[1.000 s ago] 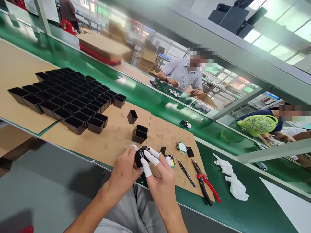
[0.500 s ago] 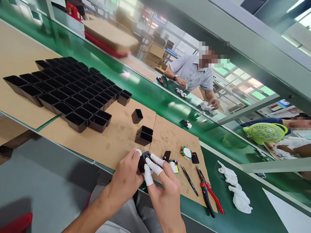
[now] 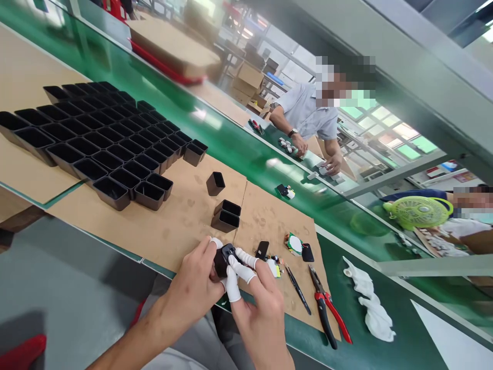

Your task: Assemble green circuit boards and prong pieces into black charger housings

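My left hand is wrapped round a small black plastic case at the near edge of the cardboard. My right hand, with white finger cots on its fingertips, pinches a black end piece against the case's open end. How far that piece sits inside the case is hidden by the fingers. Just beyond my hands stand a pair of empty black cases and a single one. Right of my right hand lie a flat black cover and a small circuit assembly.
Many black cases stand in rows at left. Tweezers, red-handled pliers, a green circuit board and crumpled white cloth lie at right. A co-worker sits across the green bench, and a green fan stands farther right.
My view has shifted slightly. Both hands stay together on the case, which is tilted a little differently. Across the bench, the co-worker's hands have moved.
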Available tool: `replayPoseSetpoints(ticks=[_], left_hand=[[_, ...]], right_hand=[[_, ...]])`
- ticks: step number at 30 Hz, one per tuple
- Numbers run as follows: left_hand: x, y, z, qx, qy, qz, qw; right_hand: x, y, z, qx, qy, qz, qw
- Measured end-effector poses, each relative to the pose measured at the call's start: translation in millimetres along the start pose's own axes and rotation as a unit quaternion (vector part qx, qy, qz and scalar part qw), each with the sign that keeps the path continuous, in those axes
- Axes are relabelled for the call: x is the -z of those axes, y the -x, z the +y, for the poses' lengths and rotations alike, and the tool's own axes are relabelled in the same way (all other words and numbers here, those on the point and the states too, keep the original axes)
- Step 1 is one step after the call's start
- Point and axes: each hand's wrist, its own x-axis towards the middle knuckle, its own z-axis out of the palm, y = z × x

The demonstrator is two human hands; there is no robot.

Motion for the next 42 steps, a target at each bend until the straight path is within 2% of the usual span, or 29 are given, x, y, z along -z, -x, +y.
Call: replayPoseSetpoints(ticks=[5,11,14,18,21,29,31,37,39,42], left_hand=[[0.7,5.9,4.2,0.013,0.006,0.045,0.999],[35.9,12.6,15.8,0.015,-0.024,0.118,0.993],[45.2,10.2,10.0,0.008,-0.053,0.129,0.99],[37.4,7.6,-8.5,0.018,-0.085,0.138,0.987],[31.7,7.4,-13.3,0.013,-0.097,0.151,0.984],[40.7,12.8,18.9,-0.047,-0.099,0.189,0.976],[37.9,13.9,16.3,-0.047,-0.1,0.188,0.976],[22.5,13.4,-13.2,-0.029,-0.109,0.18,0.977],[22.3,13.0,-12.8,-0.034,-0.109,0.187,0.976],[28.0,12.9,1.0,-0.047,-0.105,0.198,0.973]], right_hand=[[-4.1,4.0,-3.6,0.012,-0.003,0.02,1.0],[-6.3,-17.6,-22.7,0.107,-0.01,0.026,0.994],[-18.4,-24.8,-22.9,0.144,0.008,0.032,0.989],[-42.1,-22.4,-9.3,0.159,0.005,0.036,0.987],[-49.5,-20.9,-1.9,0.164,-0.002,0.039,0.986],[-21.1,-22.4,-7.7,0.187,-0.026,0.067,0.98],[-21.9,-19.8,-5.1,0.188,-0.026,0.059,0.98],[-44.3,-11.6,6.8,0.164,-0.008,0.048,0.985],[-41.9,-13.4,5.7,0.167,-0.002,0.046,0.985],[-27.0,-19.1,-1.6,0.18,-0.002,0.052,0.982]])
